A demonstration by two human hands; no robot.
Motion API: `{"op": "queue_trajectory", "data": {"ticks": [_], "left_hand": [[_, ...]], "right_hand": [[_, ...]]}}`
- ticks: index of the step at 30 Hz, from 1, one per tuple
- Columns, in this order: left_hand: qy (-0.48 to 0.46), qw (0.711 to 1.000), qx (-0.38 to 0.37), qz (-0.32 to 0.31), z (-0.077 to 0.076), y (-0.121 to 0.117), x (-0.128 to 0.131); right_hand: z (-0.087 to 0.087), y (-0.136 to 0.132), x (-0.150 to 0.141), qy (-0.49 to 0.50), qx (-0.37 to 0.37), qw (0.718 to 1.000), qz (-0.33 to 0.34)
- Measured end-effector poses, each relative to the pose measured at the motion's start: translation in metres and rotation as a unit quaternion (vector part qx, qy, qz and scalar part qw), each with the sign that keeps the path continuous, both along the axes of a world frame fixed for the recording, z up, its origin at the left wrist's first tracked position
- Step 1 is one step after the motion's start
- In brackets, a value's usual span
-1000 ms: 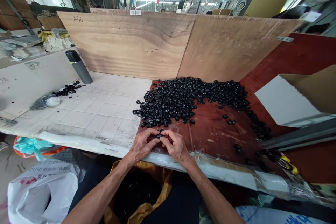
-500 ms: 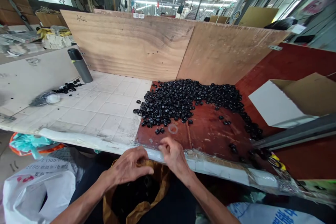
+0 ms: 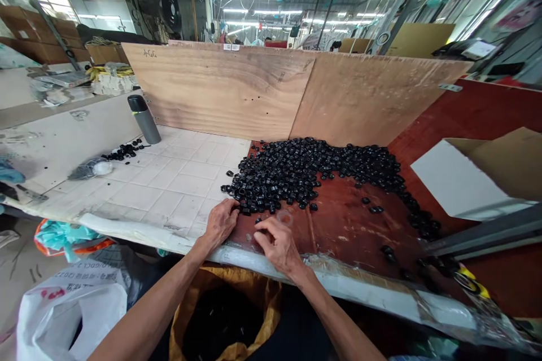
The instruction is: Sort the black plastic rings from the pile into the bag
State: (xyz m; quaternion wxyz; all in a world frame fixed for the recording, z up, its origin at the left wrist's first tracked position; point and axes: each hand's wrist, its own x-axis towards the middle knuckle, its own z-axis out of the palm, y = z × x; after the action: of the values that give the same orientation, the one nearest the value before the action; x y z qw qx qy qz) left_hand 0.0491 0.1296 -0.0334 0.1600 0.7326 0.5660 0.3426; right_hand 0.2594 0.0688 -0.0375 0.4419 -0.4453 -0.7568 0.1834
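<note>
My left hand (image 3: 222, 221) is at the near left edge of a pile of small black ring-like plastic pieces (image 3: 288, 172). Its fingers are bent together at the outermost pieces, and their tips are partly hidden. To its right, my right hand (image 3: 277, 245) hovers low over the red board (image 3: 339, 225), fingers curled in towards the thumb. Whatever lies between those fingertips is too small to make out. A loose black piece (image 3: 258, 220) shows just beyond the right fingertips. Below the table edge, a yellow-brown sack (image 3: 271, 304) gapes between my legs with dark contents.
A clear ring (image 3: 284, 216) lies beyond my right hand. A grey bottle (image 3: 145, 120) and a plastic bag of black pieces (image 3: 87, 169) stand left on the white surface (image 3: 169, 186). A wooden panel (image 3: 220, 87) closes the back. An open carton (image 3: 461, 180) is at right.
Both hands held a black piece together at first. My left hand then opened above the sack and has since moved forward to the pile's edge. My right hand stayed near the board's front.
</note>
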Motion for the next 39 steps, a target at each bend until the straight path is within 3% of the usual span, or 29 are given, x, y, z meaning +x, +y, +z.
{"op": "queue_trajectory", "data": {"ticks": [2, 6, 10, 15, 18, 24, 29, 36, 39], "left_hand": [[-0.007, 1.0, -0.005, 0.0, -0.002, 0.0, -0.001], [-0.035, 0.999, 0.003, 0.005, -0.006, -0.009, -0.013], [-0.054, 0.998, -0.02, 0.009, -0.003, -0.022, -0.021], [0.038, 0.996, -0.013, -0.085, 0.004, -0.029, -0.003], [0.032, 0.99, 0.005, -0.138, 0.003, -0.026, 0.007], [-0.002, 0.997, -0.047, -0.066, 0.0, -0.019, 0.01], [0.012, 0.999, -0.029, -0.04, 0.002, -0.03, 0.001], [0.039, 0.989, -0.035, -0.138, 0.015, -0.042, 0.009], [0.063, 0.986, -0.022, -0.156, 0.013, -0.039, 0.018]], "right_hand": [[0.003, 0.003, -0.006, -0.006, -0.036, 0.998, 0.052], [-0.003, 0.022, -0.009, 0.044, -0.079, 0.995, -0.032], [-0.009, 0.031, -0.002, 0.102, -0.14, 0.985, -0.018], [-0.007, 0.029, -0.003, 0.084, -0.105, 0.99, -0.047], [-0.007, 0.029, -0.006, 0.059, -0.098, 0.993, -0.038], [-0.006, 0.025, -0.007, 0.022, -0.099, 0.995, 0.017], [-0.004, 0.025, -0.006, 0.038, -0.097, 0.995, -0.005], [-0.001, 0.026, -0.002, 0.134, -0.115, 0.983, -0.049], [-0.005, 0.028, -0.001, 0.174, -0.153, 0.972, -0.044]]}}
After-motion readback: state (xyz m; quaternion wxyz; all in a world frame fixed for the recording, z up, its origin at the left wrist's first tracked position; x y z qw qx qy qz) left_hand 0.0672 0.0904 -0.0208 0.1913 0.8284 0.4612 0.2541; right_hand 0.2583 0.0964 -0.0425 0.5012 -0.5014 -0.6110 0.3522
